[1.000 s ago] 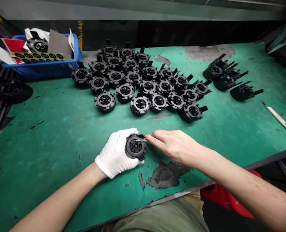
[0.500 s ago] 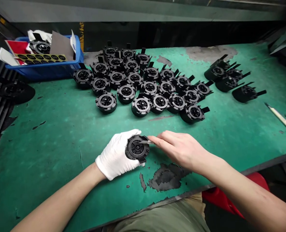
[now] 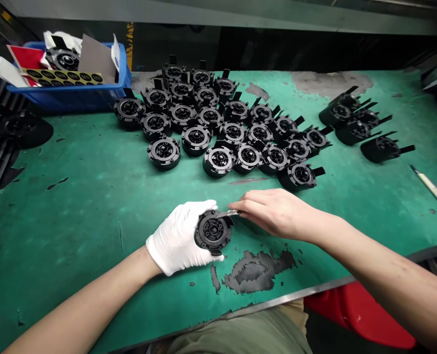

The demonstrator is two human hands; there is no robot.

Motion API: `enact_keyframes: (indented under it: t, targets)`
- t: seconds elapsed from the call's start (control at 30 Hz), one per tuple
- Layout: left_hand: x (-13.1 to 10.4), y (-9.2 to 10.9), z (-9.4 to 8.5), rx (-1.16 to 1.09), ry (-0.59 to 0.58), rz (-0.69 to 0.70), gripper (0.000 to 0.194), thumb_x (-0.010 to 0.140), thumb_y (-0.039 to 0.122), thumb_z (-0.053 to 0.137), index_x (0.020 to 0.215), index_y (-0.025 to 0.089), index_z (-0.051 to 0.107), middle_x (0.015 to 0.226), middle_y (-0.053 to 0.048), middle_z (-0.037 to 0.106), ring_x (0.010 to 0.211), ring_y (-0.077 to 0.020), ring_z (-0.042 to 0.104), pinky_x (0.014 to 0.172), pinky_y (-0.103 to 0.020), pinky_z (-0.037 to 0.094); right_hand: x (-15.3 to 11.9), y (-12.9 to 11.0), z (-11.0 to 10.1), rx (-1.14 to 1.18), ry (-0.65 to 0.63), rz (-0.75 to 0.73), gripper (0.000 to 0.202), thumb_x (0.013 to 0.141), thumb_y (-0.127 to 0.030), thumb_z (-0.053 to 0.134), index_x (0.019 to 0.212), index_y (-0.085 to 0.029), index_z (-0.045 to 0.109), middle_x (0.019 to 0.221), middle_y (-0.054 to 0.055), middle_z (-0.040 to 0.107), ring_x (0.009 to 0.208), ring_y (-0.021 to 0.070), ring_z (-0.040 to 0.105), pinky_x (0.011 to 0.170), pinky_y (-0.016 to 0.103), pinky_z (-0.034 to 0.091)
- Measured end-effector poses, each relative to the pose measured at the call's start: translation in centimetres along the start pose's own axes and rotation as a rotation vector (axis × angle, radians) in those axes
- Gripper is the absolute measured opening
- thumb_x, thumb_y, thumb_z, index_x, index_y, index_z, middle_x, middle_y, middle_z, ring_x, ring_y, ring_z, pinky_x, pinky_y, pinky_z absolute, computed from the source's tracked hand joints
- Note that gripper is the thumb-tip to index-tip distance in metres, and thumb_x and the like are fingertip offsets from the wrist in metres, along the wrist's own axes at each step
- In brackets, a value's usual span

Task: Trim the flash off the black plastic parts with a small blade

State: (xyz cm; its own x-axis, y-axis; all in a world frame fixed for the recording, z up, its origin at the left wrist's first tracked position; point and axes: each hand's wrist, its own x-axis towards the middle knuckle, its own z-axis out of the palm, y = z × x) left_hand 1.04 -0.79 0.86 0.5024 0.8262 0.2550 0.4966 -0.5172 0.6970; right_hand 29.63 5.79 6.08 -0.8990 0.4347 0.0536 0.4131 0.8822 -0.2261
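Note:
My left hand, in a white glove, is wrapped round a round black plastic part from its left side. The ribbed, ringed face of the part is turned up toward me. My bare right hand pinches a small metal blade, its fingers mostly covering the handle end. The blade's tip points left and lies at the upper rim of the part; whether it touches cannot be made out. Beyond both hands stand several similar black plastic housings in a close group on the green bench top.
At the back left stands a blue bin holding papers, stickers and another black part. More black housings stand at the right, near a pale pen-like tool. One dark housing is at the far left. A red stool is below the bench edge.
The blade has shifted from near the part's middle to its upper rim, with my right hand slightly higher. The part is a little lower and tilted differently in my left hand. The camera view has shifted slightly.

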Motion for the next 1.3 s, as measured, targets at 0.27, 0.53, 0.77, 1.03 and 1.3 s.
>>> enact_keyframes:
  t: [0.27, 0.53, 0.77, 1.03, 1.3]
  targets:
    - [1.0, 0.8, -0.8, -0.049, -0.080, -0.038, 0.063, 0.076, 0.056, 0.082, 0.122, 0.022, 0.058, 0.117, -0.011, 0.073, 0.112, -0.0357, 0.074, 0.092, -0.046, 0.061, 1.5, 1.9, -1.0, 0.103, -0.104, -0.120, 0.030, 0.115, -0.027, 0.040, 0.127, -0.016, 0.065, 0.090, 0.004, 0.066, 0.078, 0.0154, 0.058, 0.068, 0.028, 0.042]
    - [1.3, 0.7, -1.0, -0.067, -0.113, -0.025, 0.049, 0.076, 0.051, 0.080, 0.109, 0.022, 0.058, 0.110, -0.010, 0.072, 0.105, -0.0338, 0.074, 0.087, -0.044, 0.060, 2.5, 3.0, -1.6, 0.178, -0.179, -0.203, 0.030, 0.115, -0.028, 0.037, 0.123, -0.018, 0.065, 0.090, 0.004, 0.064, 0.076, 0.0171, 0.055, 0.071, 0.031, 0.043]
    - [1.3, 0.6, -0.9, -0.090, -0.116, -0.026, 0.047, 0.077, 0.052, 0.079, 0.106, 0.022, 0.059, 0.110, -0.011, 0.073, 0.105, -0.0340, 0.073, 0.087, -0.043, 0.059, 3.6, 3.5, -2.0, 0.220, -0.219, -0.260, 0.030, 0.115, -0.027, 0.036, 0.118, -0.019, 0.065, 0.091, 0.004, 0.064, 0.078, 0.0179, 0.056, 0.073, 0.031, 0.045]
    - [1.4, 0.5, -0.8, -0.111, -0.176, -0.029, 0.039, 0.074, 0.042, 0.080, 0.101, 0.023, 0.060, 0.095, -0.007, 0.071, 0.094, -0.0307, 0.073, 0.081, -0.038, 0.055, 4.2, 4.2, -1.8, 0.164, -0.266, -0.363, 0.026, 0.112, -0.028, 0.039, 0.114, -0.023, 0.064, 0.089, 0.003, 0.062, 0.078, 0.0186, 0.057, 0.074, 0.032, 0.047]
    - [2.0, 1.2, -1.0, -0.073, -0.215, -0.063, 0.045, 0.073, 0.048, 0.081, 0.106, 0.022, 0.063, 0.086, -0.005, 0.070, 0.077, -0.0265, 0.071, 0.076, -0.038, 0.054, 3.7, 4.2, -1.6, 0.010, -0.119, -0.402, 0.024, 0.111, -0.023, 0.041, 0.118, -0.021, 0.063, 0.087, 0.002, 0.061, 0.076, 0.0186, 0.055, 0.066, 0.032, 0.045]
